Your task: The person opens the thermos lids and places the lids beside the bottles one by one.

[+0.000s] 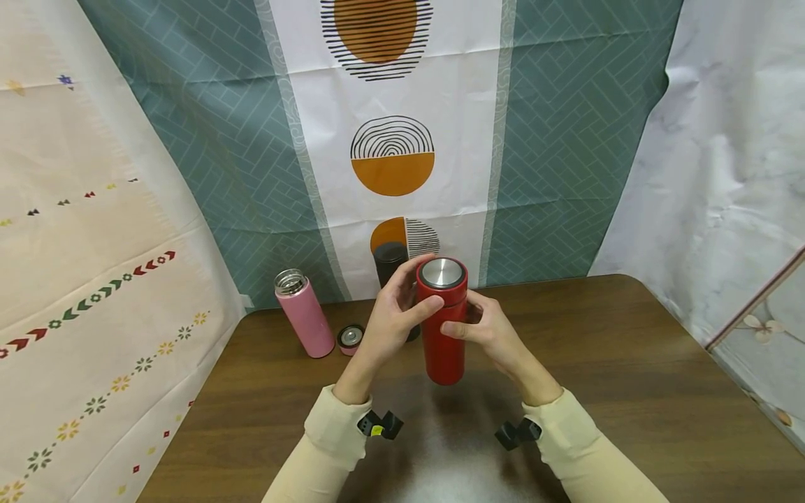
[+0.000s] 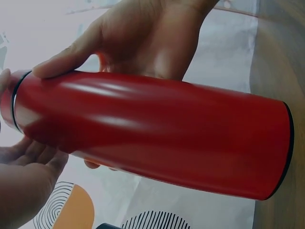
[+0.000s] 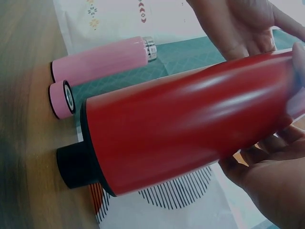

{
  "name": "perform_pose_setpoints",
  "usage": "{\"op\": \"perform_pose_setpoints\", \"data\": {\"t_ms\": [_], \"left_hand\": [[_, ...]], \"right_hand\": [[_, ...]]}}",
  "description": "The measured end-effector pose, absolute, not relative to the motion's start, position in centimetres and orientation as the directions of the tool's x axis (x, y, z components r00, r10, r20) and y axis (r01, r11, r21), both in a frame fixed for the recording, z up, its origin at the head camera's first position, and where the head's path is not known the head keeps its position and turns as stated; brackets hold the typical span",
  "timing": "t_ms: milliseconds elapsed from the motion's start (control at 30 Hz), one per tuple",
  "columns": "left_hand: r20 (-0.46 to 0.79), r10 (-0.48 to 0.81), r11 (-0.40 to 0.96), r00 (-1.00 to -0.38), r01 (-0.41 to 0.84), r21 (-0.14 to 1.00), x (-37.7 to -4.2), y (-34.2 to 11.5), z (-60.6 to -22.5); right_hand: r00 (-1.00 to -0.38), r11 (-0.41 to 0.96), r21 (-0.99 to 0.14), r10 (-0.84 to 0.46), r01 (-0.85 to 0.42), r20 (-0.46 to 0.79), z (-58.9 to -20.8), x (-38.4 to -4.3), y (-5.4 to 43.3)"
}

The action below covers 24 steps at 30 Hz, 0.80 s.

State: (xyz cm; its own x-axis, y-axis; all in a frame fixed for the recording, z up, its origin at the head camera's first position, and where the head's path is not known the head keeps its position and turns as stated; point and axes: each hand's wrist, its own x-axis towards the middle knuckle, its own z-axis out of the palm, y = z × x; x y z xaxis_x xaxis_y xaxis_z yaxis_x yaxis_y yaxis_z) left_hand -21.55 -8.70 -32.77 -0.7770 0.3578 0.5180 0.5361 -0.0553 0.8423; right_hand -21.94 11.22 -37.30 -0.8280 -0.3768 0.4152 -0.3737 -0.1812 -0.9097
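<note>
A red thermos bottle (image 1: 444,342) with a steel-topped lid (image 1: 443,273) is held upright, its base above the table. My left hand (image 1: 396,311) grips it around the lid from the left, thumb across the front near the seam. From the right, my right hand (image 1: 497,332) holds the upper body just below the lid, thumb on the front. In the left wrist view, a dark ring marks the seam between lid and red body (image 2: 157,129). Most fingers are hidden behind the bottle.
An uncapped pink thermos (image 1: 306,318) stands at the back left of the wooden table (image 1: 597,363), with its pink lid (image 1: 350,337) beside it. A black bottle (image 1: 390,257) stands behind my left hand, partly hidden. Patterned cloth (image 1: 553,140) hangs behind the table.
</note>
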Motion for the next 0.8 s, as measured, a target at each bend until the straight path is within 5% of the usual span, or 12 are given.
{"op": "perform_pose_setpoints", "data": {"t_ms": [800], "left_hand": [[0.522, 0.354, -0.074, -0.776, 0.533, 0.843, -21.60, -8.43, -32.92]], "right_hand": [[-0.828, -0.175, -0.910, -0.377, -0.376, 0.415, -37.22, -21.96, 11.29]]}}
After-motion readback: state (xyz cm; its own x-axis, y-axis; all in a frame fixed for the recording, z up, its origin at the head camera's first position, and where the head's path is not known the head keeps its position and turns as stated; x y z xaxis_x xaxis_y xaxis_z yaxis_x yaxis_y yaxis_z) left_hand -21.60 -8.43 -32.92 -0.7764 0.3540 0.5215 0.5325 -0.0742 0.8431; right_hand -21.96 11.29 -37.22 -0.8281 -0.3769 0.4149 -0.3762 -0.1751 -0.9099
